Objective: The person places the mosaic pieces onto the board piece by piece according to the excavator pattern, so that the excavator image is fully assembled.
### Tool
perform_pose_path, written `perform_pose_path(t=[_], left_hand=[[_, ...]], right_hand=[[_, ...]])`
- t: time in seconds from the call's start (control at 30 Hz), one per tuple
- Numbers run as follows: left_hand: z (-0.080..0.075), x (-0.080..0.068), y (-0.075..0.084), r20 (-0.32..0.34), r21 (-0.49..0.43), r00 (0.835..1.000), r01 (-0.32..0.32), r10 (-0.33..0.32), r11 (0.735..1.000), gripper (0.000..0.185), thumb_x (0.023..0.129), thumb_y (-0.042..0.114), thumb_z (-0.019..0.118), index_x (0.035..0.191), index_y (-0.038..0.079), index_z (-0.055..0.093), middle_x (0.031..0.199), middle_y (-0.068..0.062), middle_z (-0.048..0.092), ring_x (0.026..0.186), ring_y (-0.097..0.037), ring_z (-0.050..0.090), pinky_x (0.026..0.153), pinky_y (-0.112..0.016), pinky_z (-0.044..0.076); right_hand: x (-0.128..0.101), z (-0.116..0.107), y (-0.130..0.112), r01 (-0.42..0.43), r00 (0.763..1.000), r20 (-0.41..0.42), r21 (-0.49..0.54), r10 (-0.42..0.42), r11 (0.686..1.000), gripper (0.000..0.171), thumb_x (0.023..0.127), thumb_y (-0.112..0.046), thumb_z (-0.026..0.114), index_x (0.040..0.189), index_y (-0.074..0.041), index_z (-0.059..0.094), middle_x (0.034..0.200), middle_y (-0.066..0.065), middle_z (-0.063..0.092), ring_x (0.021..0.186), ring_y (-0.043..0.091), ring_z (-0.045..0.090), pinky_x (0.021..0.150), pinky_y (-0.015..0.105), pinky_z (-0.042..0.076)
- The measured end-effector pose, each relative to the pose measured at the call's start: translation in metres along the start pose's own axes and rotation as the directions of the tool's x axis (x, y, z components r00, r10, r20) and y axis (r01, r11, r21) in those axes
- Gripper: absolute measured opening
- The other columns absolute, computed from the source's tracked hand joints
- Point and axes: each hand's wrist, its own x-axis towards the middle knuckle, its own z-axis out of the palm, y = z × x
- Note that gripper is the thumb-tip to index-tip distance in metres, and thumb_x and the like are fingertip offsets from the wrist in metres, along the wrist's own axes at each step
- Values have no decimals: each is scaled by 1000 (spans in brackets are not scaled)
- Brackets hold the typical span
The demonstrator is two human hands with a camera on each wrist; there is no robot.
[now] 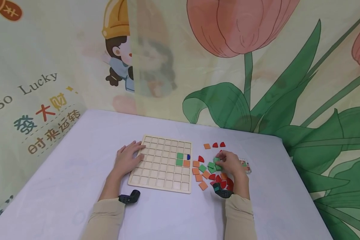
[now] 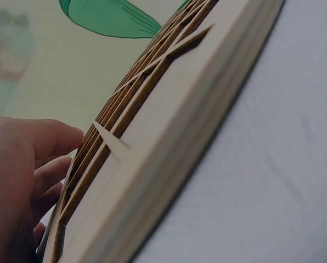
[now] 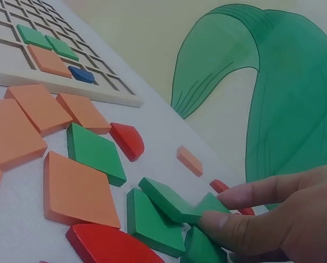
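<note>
Your right hand [image 1: 231,163] has a green square tile [image 3: 172,200] pinched between thumb and fingertips, one edge lifted off the heap of loose tiles [image 1: 208,171] that lies toward the right edge of the tabletop [image 1: 78,160]. The tile tilts, its raised edge in your grip and its far edge pointing away toward the grid board [image 1: 162,163], which lies to the left of that hand, near the middle of the tabletop. On the board, two green tiles [image 1: 179,159] sit stacked in one column near its right edge, with an orange tile [image 1: 186,163] and a small blue piece [image 1: 188,156] just beside them on the right; the open cells around them are the nearest landing room, and your right hand is much the nearer hand to them. Between hand and board lie orange squares [image 1: 196,167] and red curved pieces [image 1: 201,159], flat and close together, so a low path would brush them; above them the way is free. Your left hand [image 1: 127,158] rests flat, fingers straight, on the board's left edge, steadying it and holding nothing. A small clear box [image 1: 245,165] sits just beyond your right hand.
</note>
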Motion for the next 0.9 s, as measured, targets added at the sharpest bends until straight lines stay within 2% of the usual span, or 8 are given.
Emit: perform_pose_path(t=[0.3, 0.47, 0.6, 0.7, 0.9], left_hand=[[0, 0, 0, 9, -1, 1000, 10, -10, 1000, 44, 91, 26, 54, 131, 10, 55, 148, -14, 42, 142, -33, 28, 114, -58, 11], [0, 1, 0, 8, 4, 1000, 11, -11, 1000, 43, 91, 26, 54, 131, 11, 55, 148, -13, 42, 142, -33, 28, 114, -57, 11], [1, 1, -1, 7, 0, 1000, 15, -15, 1000, 43, 91, 26, 55, 131, 11, 56, 148, -13, 42, 142, -33, 28, 114, -57, 12], [2, 1, -2, 13, -4, 1000, 22, -21, 1000, 43, 90, 27, 55, 131, 11, 56, 148, -12, 42, 143, -32, 28, 114, -57, 12], [2, 0, -3, 9, -12, 1000, 16, -16, 1000, 43, 90, 26, 54, 131, 11, 56, 148, -13, 42, 142, -32, 28, 114, -57, 11]], right_hand=[[-3, -1, -6, 8, 997, -81, 69, -3, 998, 21, 86, -20, 69, 106, -12, 66, 104, 9, 63, 99, 24, 55, 80, 32, 53], [-5, 5, -29, 113, 984, -148, 106, -97, 988, 20, 87, -19, 69, 105, -11, 67, 104, 9, 66, 95, 24, 59, 79, 31, 55], [-8, 27, -60, 233, 960, -186, 124, -208, 965, 15, 85, -15, 70, 100, -12, 70, 98, 5, 69, 87, 20, 64, 73, 31, 57], [-10, 50, -80, 303, 944, -178, 132, -279, 944, 12, 85, -15, 70, 97, -15, 72, 94, 0, 69, 83, 15, 63, 69, 27, 57], [-17, 83, -106, 422, 897, -192, 99, -399, 901, 9, 84, -14, 71, 93, -16, 73, 90, -3, 70, 78, 9, 63, 69, 23, 54]])
